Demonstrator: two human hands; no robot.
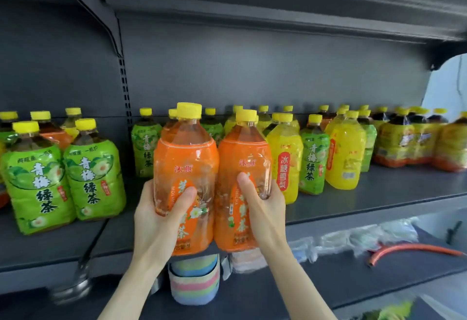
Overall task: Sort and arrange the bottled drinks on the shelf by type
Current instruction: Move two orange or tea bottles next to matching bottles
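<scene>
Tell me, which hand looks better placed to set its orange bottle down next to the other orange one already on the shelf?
Probably the left hand. Its orange bottle is nearer the orange-labelled bottle standing at the far left behind the green tea bottles. The right hand holds its bottle farther right, beside the yellow ones.

Rear bottles (323, 111) hidden behind front ones; lower shelf (353, 276) items blurred.

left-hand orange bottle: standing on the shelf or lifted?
Lifted. The left hand holds the orange-label bottle upright, its base past the shelf front edge.
</scene>
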